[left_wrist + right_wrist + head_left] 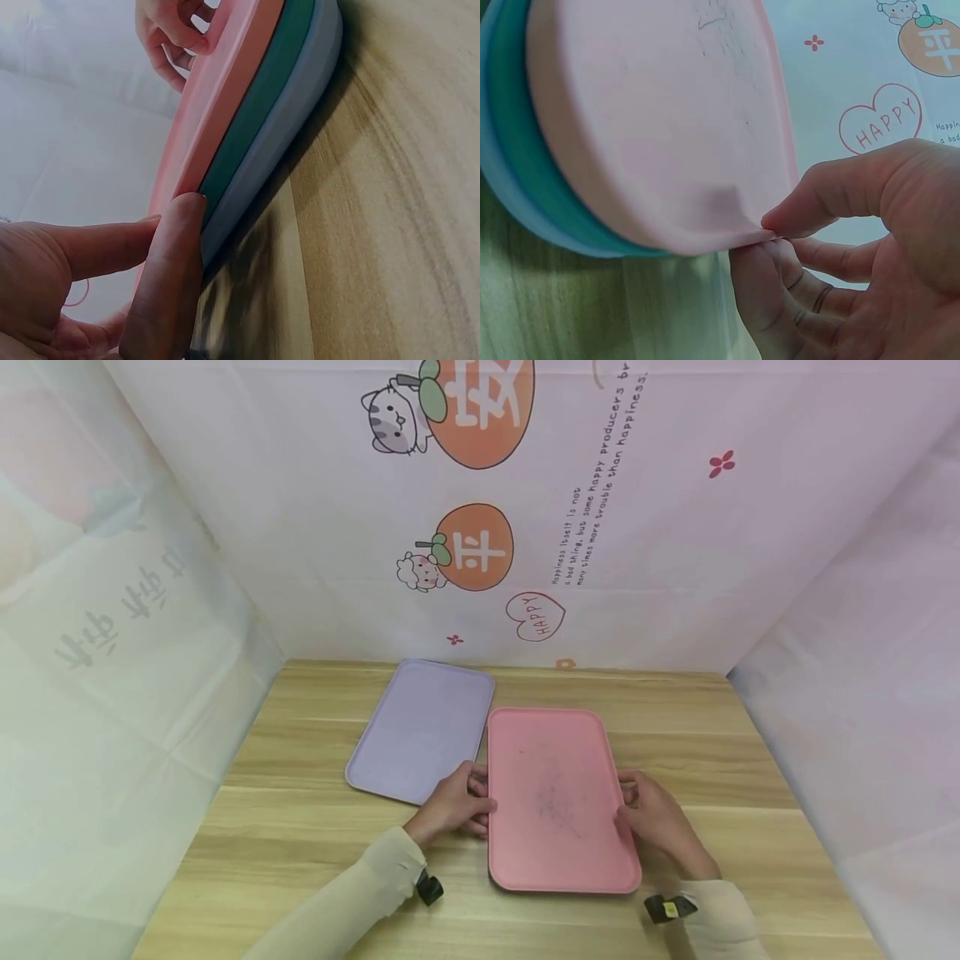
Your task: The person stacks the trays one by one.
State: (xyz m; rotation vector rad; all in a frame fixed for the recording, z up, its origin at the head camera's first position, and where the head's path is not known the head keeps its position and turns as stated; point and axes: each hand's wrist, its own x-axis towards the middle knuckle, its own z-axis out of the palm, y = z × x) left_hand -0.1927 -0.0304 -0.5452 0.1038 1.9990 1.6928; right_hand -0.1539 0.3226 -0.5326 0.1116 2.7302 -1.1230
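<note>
Well, fingers (478,807) astride pink tray (551,793)

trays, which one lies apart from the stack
The lavender tray, off to the left; the pink tray, green tray and light blue tray are stacked together.

The pink tray (551,752) bears dark grey scuffs (557,806). Under it show a teal tray (255,112) and a pale blue tray (292,112); left of it, a lilac tray (423,727). The table (697,752) around it is tan with brown grain. The cloth (637,610) behind it is whitish, printed with orange fruits (476,578), a red heart (535,617) and red flowers (722,464). The sleeves (375,877) beside it are cream.
</note>
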